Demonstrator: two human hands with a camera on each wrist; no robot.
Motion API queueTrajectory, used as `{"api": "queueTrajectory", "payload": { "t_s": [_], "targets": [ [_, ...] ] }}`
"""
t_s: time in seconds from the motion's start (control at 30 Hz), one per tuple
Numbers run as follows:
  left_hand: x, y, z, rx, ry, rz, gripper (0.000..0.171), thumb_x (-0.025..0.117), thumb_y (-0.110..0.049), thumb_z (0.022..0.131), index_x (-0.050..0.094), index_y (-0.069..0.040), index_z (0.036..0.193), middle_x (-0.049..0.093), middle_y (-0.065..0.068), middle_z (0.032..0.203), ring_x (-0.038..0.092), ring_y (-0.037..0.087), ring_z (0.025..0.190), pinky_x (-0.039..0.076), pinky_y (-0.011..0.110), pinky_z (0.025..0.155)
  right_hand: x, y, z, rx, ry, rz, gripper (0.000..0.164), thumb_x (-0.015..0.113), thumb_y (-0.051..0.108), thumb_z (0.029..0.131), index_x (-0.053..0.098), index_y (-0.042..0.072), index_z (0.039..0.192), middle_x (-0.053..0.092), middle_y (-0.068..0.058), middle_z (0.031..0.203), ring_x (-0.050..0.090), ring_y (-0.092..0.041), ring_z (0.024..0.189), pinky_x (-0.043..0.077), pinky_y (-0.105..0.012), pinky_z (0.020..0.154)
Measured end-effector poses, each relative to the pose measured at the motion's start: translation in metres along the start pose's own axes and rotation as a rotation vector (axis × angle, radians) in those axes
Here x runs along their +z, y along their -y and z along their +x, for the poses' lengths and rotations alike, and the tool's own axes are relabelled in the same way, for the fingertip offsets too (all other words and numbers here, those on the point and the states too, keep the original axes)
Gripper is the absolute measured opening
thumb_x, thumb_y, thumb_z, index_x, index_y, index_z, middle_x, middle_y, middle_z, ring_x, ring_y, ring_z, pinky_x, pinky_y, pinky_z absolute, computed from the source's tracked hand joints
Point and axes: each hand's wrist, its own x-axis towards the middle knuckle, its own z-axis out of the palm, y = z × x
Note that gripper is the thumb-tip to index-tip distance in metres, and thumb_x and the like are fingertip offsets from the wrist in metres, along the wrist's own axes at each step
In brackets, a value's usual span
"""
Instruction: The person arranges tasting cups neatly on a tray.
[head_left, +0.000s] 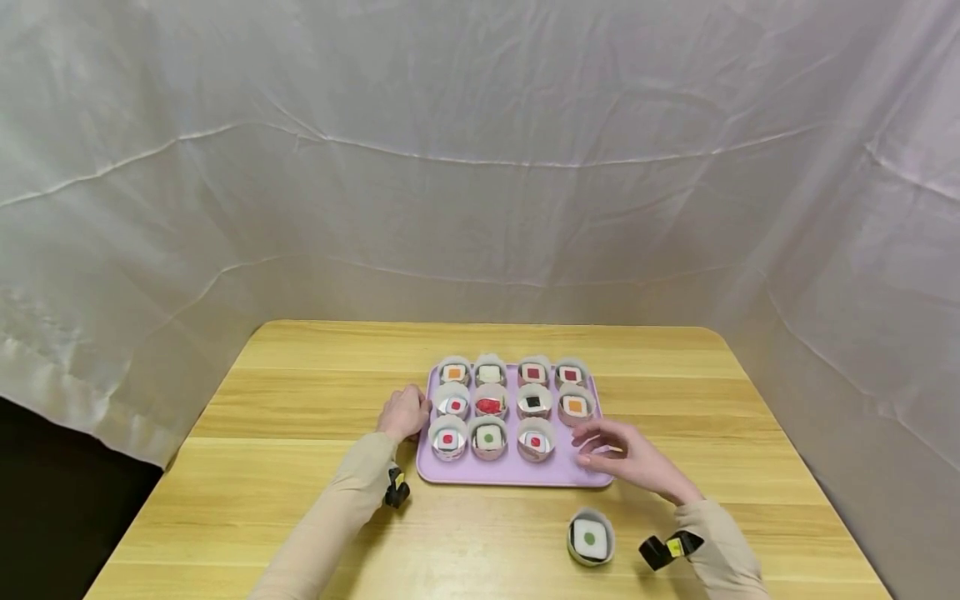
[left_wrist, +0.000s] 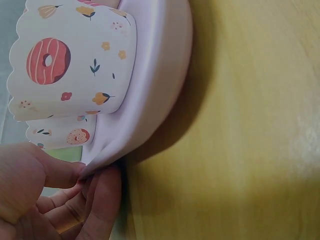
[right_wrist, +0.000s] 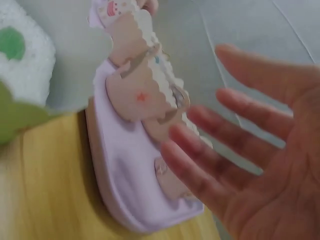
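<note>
A lilac tray (head_left: 495, 473) holds several paper cups, each with a small sushi-like piece inside. At the tray's left edge my left hand (head_left: 405, 412) pinches the rim between thumb and fingers, as the left wrist view shows beside a donut-print cup (left_wrist: 75, 65). Over the front right corner, where bare tray shows, hovers my right hand (head_left: 626, 454) with fingers spread and nothing in them. In front of the tray, on the table, stands another paper cup (head_left: 590, 537) with a white, green-centred piece (head_left: 589, 540); that piece looms large at the left of the right wrist view.
The wooden table (head_left: 300, 367) extends around the tray on all sides. Pale cloth curtains (head_left: 480, 208) enclose it at the back and sides. Each forearm bears a black wrist camera, the right one (head_left: 670, 550) beside the loose cup.
</note>
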Motion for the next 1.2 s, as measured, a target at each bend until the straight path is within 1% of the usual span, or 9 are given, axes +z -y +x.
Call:
{"api": "queueTrajectory", "payload": {
  "t_s": [0.1,0.23,0.4,0.53,0.7,0.83,0.97,1.07,1.2],
  "targets": [
    [0.000,-0.001,0.000,-0.008,0.000,-0.001,0.018,0.057,-0.020,0.099,0.065,-0.004,0.097,0.068,0.011,0.085,0.064,0.022,0.075,0.052,0.032,0.066,-0.007,-0.005,-0.010,0.002,0.105,0.106,0.040,0.066,0.007,0.095,0.055,-0.010,0.130,0.060,-0.036,0.125,0.068,-0.023,0.111,0.056,-0.023,0.094],
    [0.000,-0.001,-0.001,-0.010,-0.003,0.002,0.018,0.057,-0.019,0.100,0.065,-0.004,0.097,0.068,0.012,0.084,0.064,0.022,0.074,0.052,0.032,0.066,-0.017,-0.011,-0.022,-0.028,0.258,0.245,0.044,0.061,-0.001,0.095,0.048,-0.014,0.135,0.054,-0.042,0.129,0.066,-0.027,0.118,0.056,-0.027,0.099],
    [-0.001,-0.001,-0.001,-0.004,-0.011,0.006,0.018,0.057,-0.019,0.100,0.066,-0.004,0.097,0.069,0.013,0.088,0.065,0.025,0.078,0.055,0.037,0.071,-0.024,-0.019,-0.033,-0.040,0.403,0.389,0.047,0.055,-0.011,0.094,0.040,-0.017,0.139,0.051,-0.040,0.134,0.063,-0.023,0.123,0.054,-0.033,0.103],
    [-0.001,0.000,-0.001,0.000,-0.016,0.011,0.017,0.057,-0.019,0.099,0.066,-0.004,0.097,0.070,0.013,0.088,0.065,0.025,0.078,0.054,0.037,0.071,-0.025,-0.023,-0.038,-0.037,0.484,0.434,0.051,0.055,-0.012,0.092,0.039,-0.014,0.140,0.050,-0.039,0.135,0.062,-0.024,0.122,0.055,-0.034,0.102],
    [0.000,0.000,0.000,-0.006,-0.017,0.005,0.017,0.058,-0.020,0.099,0.066,-0.005,0.095,0.069,0.012,0.086,0.065,0.024,0.076,0.053,0.035,0.068,-0.021,-0.024,-0.041,-0.025,0.535,0.431,0.058,0.062,-0.007,0.089,0.039,-0.013,0.142,0.047,-0.042,0.135,0.061,-0.023,0.119,0.057,-0.035,0.097],
    [0.000,0.000,-0.001,-0.001,-0.019,0.008,0.017,0.058,-0.020,0.099,0.065,-0.005,0.094,0.069,0.012,0.086,0.064,0.024,0.076,0.053,0.035,0.067,-0.017,-0.025,-0.040,-0.015,0.544,0.382,0.063,0.068,-0.004,0.086,0.040,-0.011,0.143,0.048,-0.039,0.135,0.060,-0.018,0.115,0.058,-0.029,0.090],
    [-0.001,-0.001,-0.001,-0.007,-0.017,0.004,0.017,0.057,-0.020,0.100,0.065,-0.006,0.094,0.069,0.012,0.086,0.064,0.023,0.077,0.052,0.035,0.068,-0.014,-0.023,-0.040,0.009,0.547,0.284,0.067,0.073,-0.001,0.083,0.043,-0.008,0.143,0.053,-0.033,0.128,0.060,-0.022,0.095,0.056,-0.021,0.077],
    [0.000,-0.001,0.000,-0.008,-0.020,0.004,0.017,0.057,-0.020,0.100,0.065,-0.006,0.094,0.068,0.011,0.085,0.064,0.023,0.076,0.052,0.034,0.068,-0.010,-0.021,-0.039,0.019,0.552,0.213,0.069,0.077,0.003,0.082,0.045,-0.004,0.142,0.056,-0.034,0.115,0.055,-0.022,0.078,0.053,-0.017,0.067],
    [-0.001,0.000,-0.001,0.009,-0.029,0.018,0.017,0.057,-0.018,0.099,0.065,-0.004,0.094,0.069,0.013,0.086,0.065,0.025,0.078,0.054,0.036,0.071,-0.006,-0.019,-0.037,0.020,0.576,0.161,0.070,0.078,0.006,0.081,0.047,0.000,0.143,0.056,-0.034,0.104,0.051,-0.019,0.070,0.049,-0.014,0.064]
  ]
}}
